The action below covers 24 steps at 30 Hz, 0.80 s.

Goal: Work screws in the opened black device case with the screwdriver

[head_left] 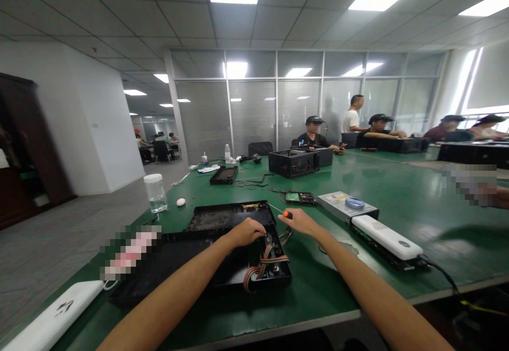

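Note:
An open black case (222,218) lies on the green table (397,202) in front of me, with a bundle of striped ribbon cables (264,266) at its near right corner. My left hand (246,231) is curled, fingers reaching down into the case's right side; what they touch is hidden. My right hand (300,221) grips a screwdriver with an orange handle (286,214), its thin shaft pointing left over the case's back right corner.
A clear plastic jar (155,192), a small white object (181,201), a circuit board (300,198), a grey box with a blue ring (345,205), and two white power banks (385,236) (51,316) lie around. Several people sit at the far end beside black cases (294,161).

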Available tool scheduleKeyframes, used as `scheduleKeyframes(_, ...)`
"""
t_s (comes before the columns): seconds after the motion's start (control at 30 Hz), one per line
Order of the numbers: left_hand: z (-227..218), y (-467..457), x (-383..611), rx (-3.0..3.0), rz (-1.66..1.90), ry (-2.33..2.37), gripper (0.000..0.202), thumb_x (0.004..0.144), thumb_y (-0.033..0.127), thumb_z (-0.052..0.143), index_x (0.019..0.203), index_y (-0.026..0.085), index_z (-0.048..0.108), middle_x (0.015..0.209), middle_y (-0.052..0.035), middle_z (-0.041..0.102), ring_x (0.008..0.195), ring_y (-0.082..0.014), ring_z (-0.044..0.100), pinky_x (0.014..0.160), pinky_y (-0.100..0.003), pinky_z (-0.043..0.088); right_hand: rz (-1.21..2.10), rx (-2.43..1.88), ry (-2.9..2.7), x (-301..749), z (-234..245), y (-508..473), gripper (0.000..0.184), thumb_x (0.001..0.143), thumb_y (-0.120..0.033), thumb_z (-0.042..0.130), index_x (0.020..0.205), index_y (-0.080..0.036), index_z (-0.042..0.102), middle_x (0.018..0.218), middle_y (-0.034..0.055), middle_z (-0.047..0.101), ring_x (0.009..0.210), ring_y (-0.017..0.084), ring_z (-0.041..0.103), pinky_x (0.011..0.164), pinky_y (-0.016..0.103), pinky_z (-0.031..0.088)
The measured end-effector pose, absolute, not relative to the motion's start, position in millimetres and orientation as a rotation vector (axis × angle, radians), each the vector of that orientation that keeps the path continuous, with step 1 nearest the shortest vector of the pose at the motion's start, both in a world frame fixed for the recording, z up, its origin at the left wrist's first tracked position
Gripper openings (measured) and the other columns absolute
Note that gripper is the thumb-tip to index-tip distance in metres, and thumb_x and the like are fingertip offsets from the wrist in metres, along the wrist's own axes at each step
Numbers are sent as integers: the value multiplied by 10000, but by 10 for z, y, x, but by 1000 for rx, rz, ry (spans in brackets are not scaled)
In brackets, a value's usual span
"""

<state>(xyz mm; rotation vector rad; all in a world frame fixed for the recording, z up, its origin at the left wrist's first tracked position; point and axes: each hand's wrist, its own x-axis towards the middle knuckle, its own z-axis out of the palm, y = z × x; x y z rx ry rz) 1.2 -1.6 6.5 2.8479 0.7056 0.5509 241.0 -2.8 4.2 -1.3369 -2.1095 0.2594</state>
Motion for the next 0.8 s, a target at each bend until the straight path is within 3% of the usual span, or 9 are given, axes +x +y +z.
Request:
scheduleKeyframes(0.07, 46, -10, 3, 2863, 570, 705, 159, 801, 184, 486, 833, 146, 636, 874, -33, 643, 835, -126, 569, 803, -202, 391, 288, -1397, -2030, 2492, 26, 14, 196, 658, -295, 557, 777, -153, 494, 644, -20, 501, 579, 107, 437, 537, 213, 321)
scheduleKeyframes(0.17, 24, -2, 2, 2857, 582, 773, 129, 779, 176, 508, 841, 148, 618, 837, -25, 629, 779, -122, 559, 751, -203, 401, 328, -1367, -1909, 2670, 75, 69, 256, 593, -188, 548, 833, -153, 466, 708, -12, 492, 611, 106, 444, 554, 217, 348)
scheduleKeyframes(0.3, 17, -4, 7, 2825, 573, 826, 118, 754, 158, 529, 851, 141, 594, 761, -10, 603, 669, -100, 532, 655, -184, 396, 532, -1166, -1788, 2839, 258, 59, 248, 694, -302, 479, 896, -160, 486, 614, -25, 504, 497, 100, 451, 489, 222, 351)
scheduleKeyframes(0.43, 32, -18, 12, 2800, 548, 856, 116, 756, 162, 527, 851, 139, 592, 750, -9, 594, 661, -98, 522, 643, -182, 390, 423, -1129, -1639, 2771, 351, -32, 291, 735, -453, 440, 722, -171, 509, 467, -48, 433, 408, 91, 370, 420, 213, 287)
scheduleKeyframes(0.6, 51, -30, 29, 2798, 517, 895, 116, 762, 179, 524, 844, 141, 597, 744, -10, 595, 660, -99, 525, 638, -181, 391, 228, -1090, -1741, 2519, 300, -128, 275, 738, -406, 445, 646, -159, 524, 579, -4, 489, 545, 112, 419, 534, 225, 345)
scheduleKeyframes(0.8, 58, -35, 37, 2802, 524, 902, 130, 756, 173, 520, 848, 141, 607, 744, -14, 602, 665, -107, 530, 637, -186, 391, 182, -1105, -1870, 2434, 317, -183, 232, 738, -355, 435, 649, -162, 529, 597, 3, 511, 567, 125, 443, 580, 236, 357)
